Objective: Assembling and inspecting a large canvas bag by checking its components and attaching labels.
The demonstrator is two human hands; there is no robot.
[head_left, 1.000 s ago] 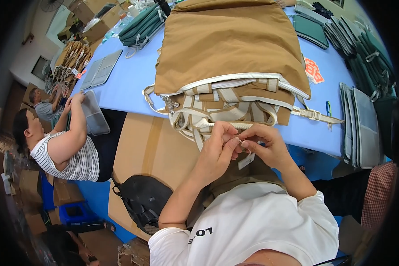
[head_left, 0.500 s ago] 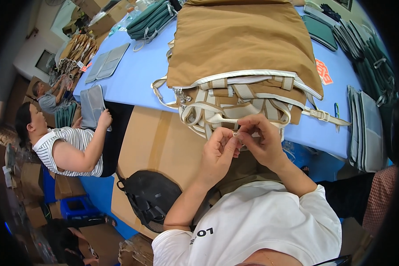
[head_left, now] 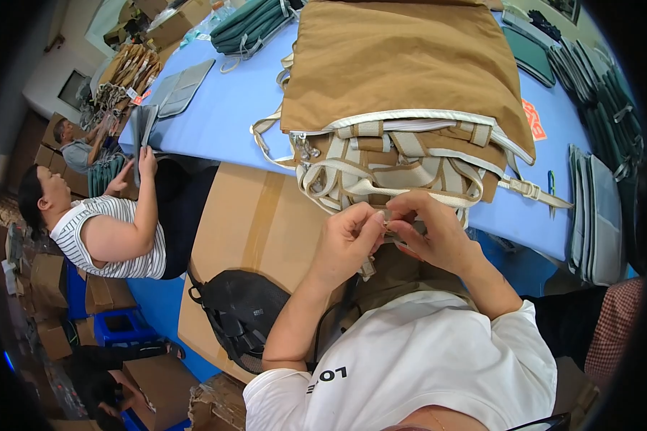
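Observation:
In front of my body, fingertip to fingertip, my left hand (head_left: 346, 241) and my right hand (head_left: 438, 235) are both closed in a pinch. What they hold between them is too small to make out. A short cream strap end (head_left: 367, 269) hangs just under my left hand. Right behind my fingers, cream webbing straps (head_left: 410, 179) with brown edging droop in loops over the table edge. They belong to a pile of tan fabric bags (head_left: 402, 68) with white piping. Metal clips (head_left: 305, 147) sit at the pile's left corner, and a cream buckle (head_left: 526, 189) lies at its right.
The pile rests on a blue-covered table (head_left: 248, 104). Green folded bags (head_left: 250, 29) and grey panels (head_left: 595, 215) lie around it. A black backpack (head_left: 241, 312) is on a cardboard box (head_left: 216, 237) at my left. A co-worker in a striped top (head_left: 108, 233) handles a grey panel (head_left: 144, 136).
My fingertips have drawn slightly apart, and a strap end now shows below my left hand. The co-worker at left has turned the grey panel edge-on. The whole view has shifted a little.

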